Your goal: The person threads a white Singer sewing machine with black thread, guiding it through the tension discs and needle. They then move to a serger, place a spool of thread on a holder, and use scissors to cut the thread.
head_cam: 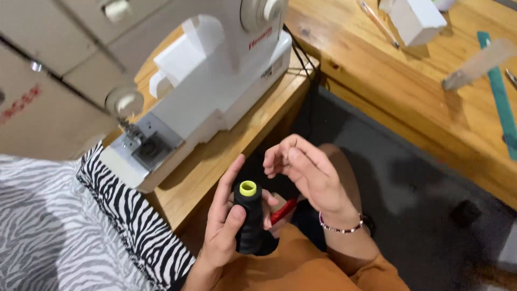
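My left hand [226, 226] grips a spool of black thread [249, 218] with a yellow-green core, held upright over my lap. A red object [283, 211] pokes out behind the spool; I cannot tell which hand holds it. My right hand [307, 175] hovers just above and right of the spool, fingertips pinched together as if on a thread end too thin to see. A beaded bracelet [340, 228] circles that wrist. A white sewing machine [215, 81] stands on a small wooden table [215, 161] to the upper left.
Zebra-print fabric [81, 231] lies at the left, partly under the machine. A second wooden table [431, 91] at the right carries a white box [417, 19], a teal ruler [501, 97], a pen and a clear plastic piece. Cardboard boxes [48, 64] stand behind. Grey floor below.
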